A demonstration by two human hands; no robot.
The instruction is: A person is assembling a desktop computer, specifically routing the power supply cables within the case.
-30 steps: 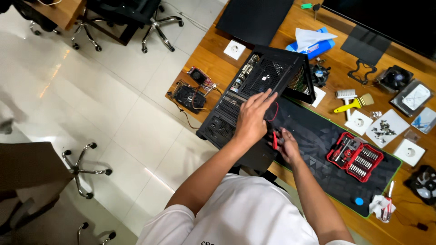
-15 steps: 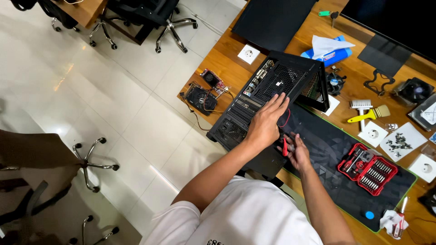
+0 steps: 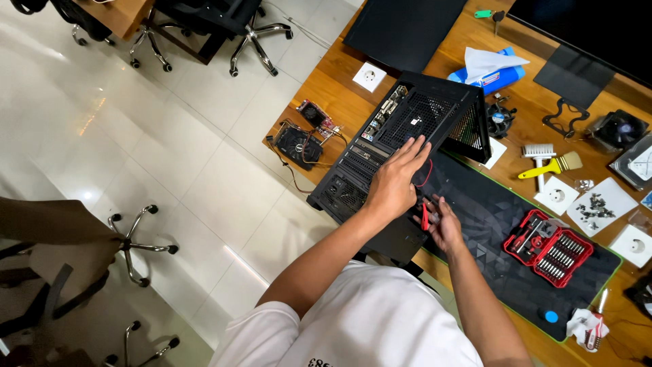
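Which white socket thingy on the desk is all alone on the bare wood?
The white socket plate by the black panel, lying straight on wood; the other two rest on paper.

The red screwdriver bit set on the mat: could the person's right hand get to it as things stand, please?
Probably yes: the red bit set lies open on the black mat, with bare mat between it and the right hand, though that hand already holds a small red tool.

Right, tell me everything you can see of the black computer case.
The black computer case lies on its side across the edge of the wooden desk, its rear end jutting over the floor. It looks like painted metal, with perforated mesh panels, slotted vents and a strip of rear ports. One end rests on the dark desk mat. The left hand lies flat on its upper face; the right hand, beside it, holds a red-handled tool.
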